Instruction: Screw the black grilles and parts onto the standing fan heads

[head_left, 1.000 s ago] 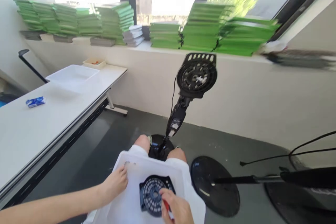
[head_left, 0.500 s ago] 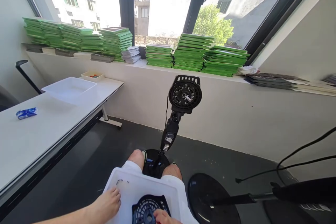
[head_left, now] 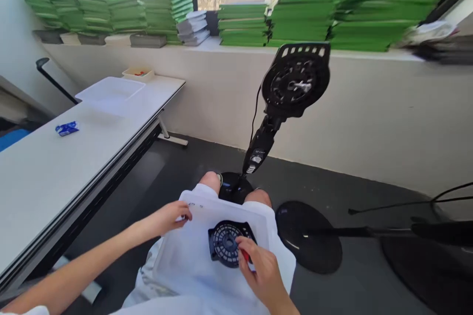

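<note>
A white plastic tray (head_left: 192,261) rests on my lap. My left hand (head_left: 168,217) grips its far left rim. In the tray lies a round black fan motor cover (head_left: 225,243) with slotted vents. My right hand (head_left: 260,268) rests on the cover's right side, fingers closed on a small red-handled tool (head_left: 245,255), mostly hidden. In front of my knees stands a stripped black pedestal fan (head_left: 293,81), its motor housing bare and shaft showing, on a round base (head_left: 234,188).
A long white table (head_left: 55,157) runs along the left with a white tray (head_left: 109,92), a small box (head_left: 138,74) and a blue packet (head_left: 66,128). Green stacks (head_left: 306,5) line the window sill. Another fan base (head_left: 308,236) and pole lie on the dark floor at right.
The camera tilted up toward the window, then back down and closer. Both hands stay in the same places on the tray and the cover.
</note>
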`<state>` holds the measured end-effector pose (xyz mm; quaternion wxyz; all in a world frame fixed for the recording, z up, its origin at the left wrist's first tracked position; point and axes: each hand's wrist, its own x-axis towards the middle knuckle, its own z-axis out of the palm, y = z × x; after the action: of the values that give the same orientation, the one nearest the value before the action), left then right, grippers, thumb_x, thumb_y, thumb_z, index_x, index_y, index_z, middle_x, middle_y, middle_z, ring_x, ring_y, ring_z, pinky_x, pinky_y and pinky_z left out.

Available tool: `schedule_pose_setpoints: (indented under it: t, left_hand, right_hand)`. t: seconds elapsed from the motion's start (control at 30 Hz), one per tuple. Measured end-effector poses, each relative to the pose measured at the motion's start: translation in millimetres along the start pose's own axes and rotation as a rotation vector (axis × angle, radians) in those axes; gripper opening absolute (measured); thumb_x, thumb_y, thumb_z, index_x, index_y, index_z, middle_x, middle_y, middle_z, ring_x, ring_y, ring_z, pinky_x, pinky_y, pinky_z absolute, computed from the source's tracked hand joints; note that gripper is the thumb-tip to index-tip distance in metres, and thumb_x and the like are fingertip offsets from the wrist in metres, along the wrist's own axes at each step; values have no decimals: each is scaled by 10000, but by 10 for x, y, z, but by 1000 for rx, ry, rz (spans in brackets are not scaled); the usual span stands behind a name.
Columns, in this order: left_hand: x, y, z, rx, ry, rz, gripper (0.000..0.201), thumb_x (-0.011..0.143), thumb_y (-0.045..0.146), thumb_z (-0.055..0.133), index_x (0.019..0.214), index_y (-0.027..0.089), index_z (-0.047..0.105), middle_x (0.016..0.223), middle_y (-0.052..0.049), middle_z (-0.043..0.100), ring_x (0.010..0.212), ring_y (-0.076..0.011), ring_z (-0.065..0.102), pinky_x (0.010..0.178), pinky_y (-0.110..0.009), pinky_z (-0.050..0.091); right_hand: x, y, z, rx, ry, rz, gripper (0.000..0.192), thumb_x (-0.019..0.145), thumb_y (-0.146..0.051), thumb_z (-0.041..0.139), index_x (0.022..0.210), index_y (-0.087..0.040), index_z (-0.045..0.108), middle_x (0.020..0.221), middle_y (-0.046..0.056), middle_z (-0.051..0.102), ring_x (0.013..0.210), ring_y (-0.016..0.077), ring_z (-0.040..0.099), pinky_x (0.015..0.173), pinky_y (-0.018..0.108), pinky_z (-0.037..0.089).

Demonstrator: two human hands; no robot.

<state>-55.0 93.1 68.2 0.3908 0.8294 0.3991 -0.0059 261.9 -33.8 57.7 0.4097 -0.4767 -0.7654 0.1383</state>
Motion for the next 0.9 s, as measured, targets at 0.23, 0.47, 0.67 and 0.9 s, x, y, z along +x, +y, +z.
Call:
schedule_pose_setpoints:
  t: [0.23, 0.47, 0.67, 0.9]
  left_hand:
    - [-179, -92, -332, -481, 332, -210, 214, 907, 367, 641, 970, 195, 751, 1000, -45, 744, 974, -199, 673, 885, -302, 515]
    - [-71, 91, -257, -895, 404, -212, 304, 884, 424, 716, 1086, 198, 718, 1034, -36, 700, 989, -180, 628, 918, -295, 502]
    - [130, 365, -22, -1009, 453, -143, 176, 878, 333, 672, 984, 195, 695, 858, 9, 650, 861, -153, 622, 869, -282, 479]
    - [397, 993, 231, -1291, 419, 3, 214, 815, 399, 825, 882, 249, 687, 819, 31, 657, 775, -181, 688, 842, -356, 554]
  right_hand:
    - [43, -3, 25, 76, -36, 52, 484, 878, -78, 549, 1236, -402, 549, 1055, 50, 799, 866, 272, 795, 664, 398, 695]
    - [145, -110, -52, 123, 7, -8, 827, 824, -140, 580, 1514, -568, 421, 985, 17, 807, 739, 317, 779, 522, 432, 666]
    - [231, -269, -107, 129, 94, -98, 988, 772, -163, 595, 1631, -543, 288, 1096, 35, 792, 721, 310, 776, 527, 420, 669]
    - [268, -418, -470, -22, 199, -133, 908, 717, -185, 579, 1547, -525, 437, 1146, -24, 765, 722, 315, 778, 547, 445, 688]
